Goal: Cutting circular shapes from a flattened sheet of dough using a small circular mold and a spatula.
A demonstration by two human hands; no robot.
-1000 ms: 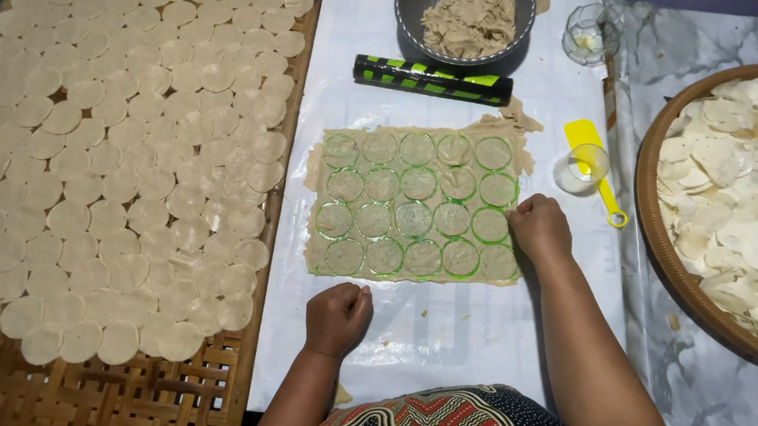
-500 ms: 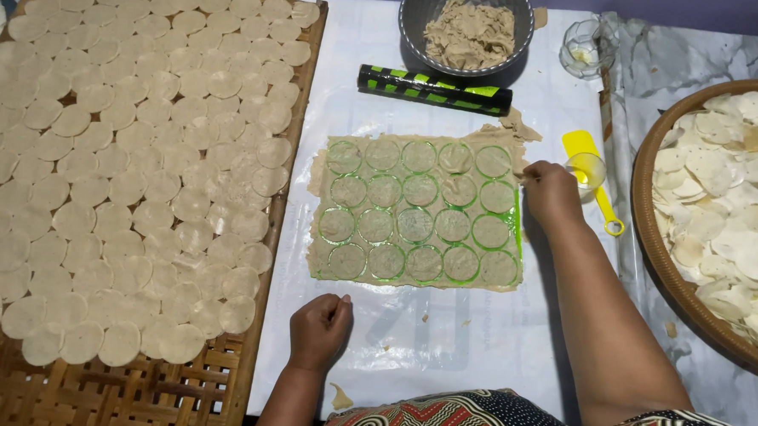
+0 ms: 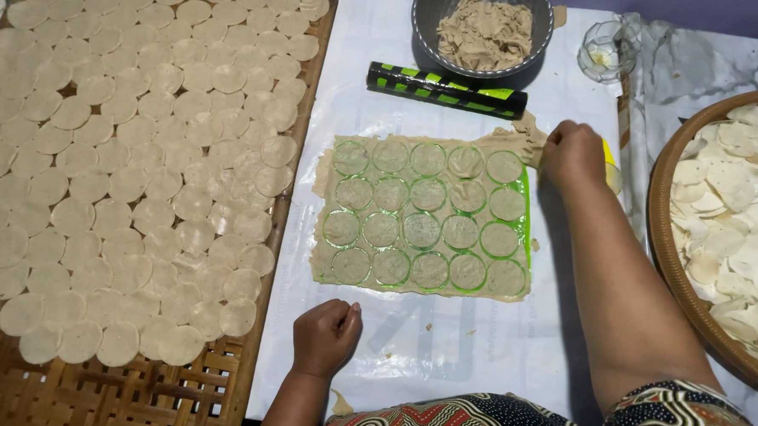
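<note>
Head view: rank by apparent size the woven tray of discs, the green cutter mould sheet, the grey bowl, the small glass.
1. woven tray, largest, cropped by the frame
2. green cutter mould sheet
3. grey bowl, top edge cropped
4. small glass, smallest

The order is clear in this view; none look alike.

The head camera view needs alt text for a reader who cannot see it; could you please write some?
A person's right hand pinches the top right corner of a dough sheet pressed over a green grid of round cutters, while the left hand rests closed on the white plastic sheet. Round dough discs cover a woven bamboo tray at left.
</note>
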